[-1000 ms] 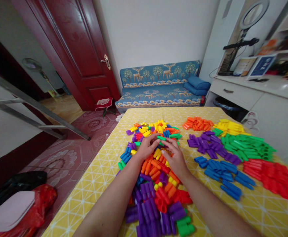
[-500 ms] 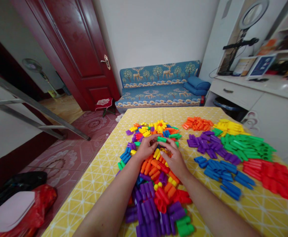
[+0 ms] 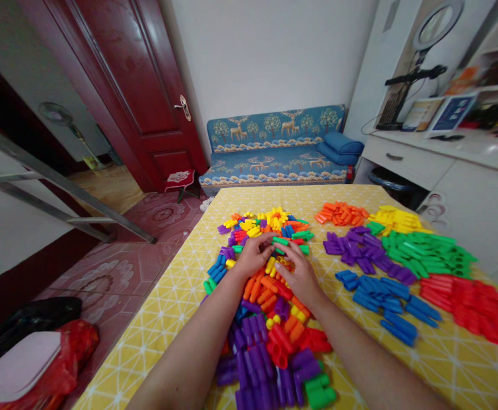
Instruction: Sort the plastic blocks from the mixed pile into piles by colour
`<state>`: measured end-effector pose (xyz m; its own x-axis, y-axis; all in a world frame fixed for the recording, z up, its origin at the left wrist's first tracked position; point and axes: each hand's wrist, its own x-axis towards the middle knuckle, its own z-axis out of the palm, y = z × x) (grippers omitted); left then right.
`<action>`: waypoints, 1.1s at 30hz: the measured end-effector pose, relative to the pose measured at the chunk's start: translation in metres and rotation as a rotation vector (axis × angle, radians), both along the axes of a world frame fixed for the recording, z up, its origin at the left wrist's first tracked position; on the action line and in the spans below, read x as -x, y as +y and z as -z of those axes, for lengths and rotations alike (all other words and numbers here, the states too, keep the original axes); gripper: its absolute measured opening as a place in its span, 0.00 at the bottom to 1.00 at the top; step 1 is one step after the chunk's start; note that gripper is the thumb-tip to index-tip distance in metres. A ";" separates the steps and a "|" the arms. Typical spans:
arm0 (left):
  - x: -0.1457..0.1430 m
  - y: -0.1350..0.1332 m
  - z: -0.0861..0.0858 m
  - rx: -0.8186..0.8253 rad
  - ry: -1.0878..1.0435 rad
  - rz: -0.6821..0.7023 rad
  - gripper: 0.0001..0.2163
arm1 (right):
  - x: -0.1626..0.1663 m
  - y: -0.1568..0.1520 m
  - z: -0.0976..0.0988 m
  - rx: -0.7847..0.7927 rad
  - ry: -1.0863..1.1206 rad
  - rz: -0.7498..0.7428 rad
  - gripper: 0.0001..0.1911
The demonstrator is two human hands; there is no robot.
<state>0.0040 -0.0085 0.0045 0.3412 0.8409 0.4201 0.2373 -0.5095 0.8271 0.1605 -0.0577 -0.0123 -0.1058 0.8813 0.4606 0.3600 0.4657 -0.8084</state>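
Our left hand (image 3: 254,254) and right hand (image 3: 299,272) meet at a green piece (image 3: 280,241) above a mixed heap (image 3: 270,285).

On our yellow-covered bench (image 3: 180,330), we judge the work to be well along but unfinished: an orange pile (image 3: 342,214), yellow pile (image 3: 396,220), purple pile (image 3: 362,249), green pile (image 3: 428,254), blue pile (image 3: 377,293) and red pile (image 3: 480,310) lie grouped at our right, while the heap in front of us mixes those same six colours and looks to be what is left. Our left hand is curled nearly closed, thumb and fingers about one end of the green piece; our right hand is half open, thumb apart from its fingers, their tips near the same piece, though at this size we cannot tell whether they grip it.
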 end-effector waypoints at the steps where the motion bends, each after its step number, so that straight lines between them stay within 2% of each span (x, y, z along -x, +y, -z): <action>1: 0.000 0.000 0.000 -0.005 0.003 0.000 0.17 | 0.000 0.000 0.000 0.002 0.003 -0.002 0.23; 8: -0.001 -0.002 -0.002 -0.013 0.025 -0.024 0.16 | 0.000 0.000 -0.001 -0.003 0.040 -0.003 0.21; 12: 0.000 -0.001 -0.005 -0.136 0.077 -0.152 0.10 | -0.001 -0.002 -0.005 -0.039 0.085 0.064 0.19; 16: 0.004 0.003 -0.003 -0.273 0.139 -0.323 0.10 | -0.002 -0.003 -0.006 -0.123 0.071 0.227 0.18; 21: 0.005 0.005 0.002 -0.219 0.334 -0.380 0.18 | -0.010 0.008 0.003 -0.125 -0.060 0.360 0.23; 26: 0.003 0.002 0.000 -0.185 0.463 -0.351 0.17 | -0.032 0.031 0.014 -0.074 -0.112 0.375 0.28; 33: 0.002 0.002 -0.002 -0.189 0.490 -0.358 0.19 | -0.052 0.050 0.020 -0.025 -0.157 0.345 0.40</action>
